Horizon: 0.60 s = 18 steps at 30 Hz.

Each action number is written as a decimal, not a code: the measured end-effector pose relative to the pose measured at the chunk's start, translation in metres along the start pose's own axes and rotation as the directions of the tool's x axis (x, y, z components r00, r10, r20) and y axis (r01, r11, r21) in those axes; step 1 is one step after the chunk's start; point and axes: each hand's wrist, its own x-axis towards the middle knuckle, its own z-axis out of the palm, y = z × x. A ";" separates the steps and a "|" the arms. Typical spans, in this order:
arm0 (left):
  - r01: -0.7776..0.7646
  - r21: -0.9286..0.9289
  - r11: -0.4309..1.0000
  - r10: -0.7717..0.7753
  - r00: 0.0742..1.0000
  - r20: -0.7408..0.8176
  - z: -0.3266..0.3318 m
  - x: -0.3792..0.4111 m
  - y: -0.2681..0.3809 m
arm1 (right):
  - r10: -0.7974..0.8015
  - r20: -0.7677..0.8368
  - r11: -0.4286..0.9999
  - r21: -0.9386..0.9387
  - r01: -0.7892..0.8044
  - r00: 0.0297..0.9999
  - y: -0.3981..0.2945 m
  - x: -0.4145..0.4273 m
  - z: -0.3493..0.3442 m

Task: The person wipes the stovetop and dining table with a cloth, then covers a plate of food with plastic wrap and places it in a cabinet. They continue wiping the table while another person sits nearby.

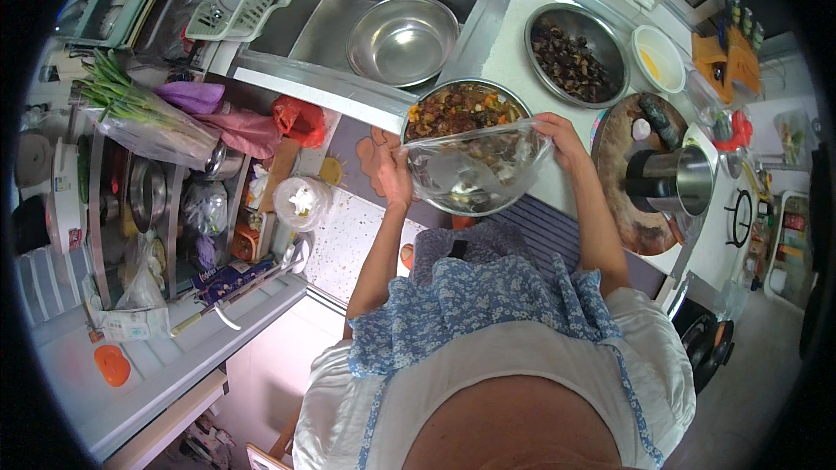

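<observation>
A sheet of clear plastic film or a plastic bag [450, 166] is stretched between my two hands over the near half of a steel bowl. My left hand [395, 176] grips its left end beside the bowl's rim. At the right end, my right hand [558, 137] pinches the other edge. The steel bowl [480, 214] stands at the counter's front edge. Chopped, mixed food [457, 108] in brown, orange and green shows in its uncovered far half. Through the plastic the near part is only partly visible.
Beyond lie a sink [320, 19] with an empty steel basin [403, 39], and a steel bowl of dark chopped pieces [571, 62]. To the right, a round chopping board [610, 189] carries a steel pot [695, 179]. Left stands a shelf rack [173, 228] with bagged scallions [117, 91].
</observation>
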 end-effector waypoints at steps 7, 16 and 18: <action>0.063 0.037 0.997 -0.064 0.997 0.031 0.001 0.011 -0.012 | 0.159 0.194 0.984 -0.115 -0.138 0.968 -0.025 -0.009 -0.011; -0.064 0.164 0.984 0.069 0.997 -0.023 -0.006 0.004 -0.017 | 0.033 0.103 0.961 -0.277 -0.003 0.994 -0.009 -0.047 -0.031; 0.004 0.160 0.987 -0.003 1.000 -0.006 0.000 0.001 -0.022 | 0.039 0.004 0.989 -0.140 -0.038 0.999 -0.006 -0.058 -0.019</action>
